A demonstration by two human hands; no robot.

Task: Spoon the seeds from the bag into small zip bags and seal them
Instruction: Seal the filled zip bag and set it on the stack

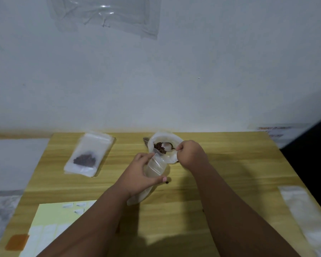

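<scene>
left hand (137, 173): i am curling my fingers and thumb round the small zip bag (156, 167), its mouth tilting up toward the seed bag (167, 139).
right hand (191, 154): i am pinching the handle of the spoon (157, 151); its bowl is sitting among the seeds (159, 146), just beyond the zip bag's mouth.
seed bag: it is standing open at the far middle of the table (230, 164), between my two hands.
loose seed (166, 182): it is lying just right of my left thumb.
filled zip bag (89, 154): it is lying far left, well apart.
writing: red letters (274, 128) are showing far right, too blurred to read.
room: wood is showing right of my right hand, reaching the clear plastic (304, 210) at the near right edge; a yellow sheet (50, 219) is lying near left.
</scene>
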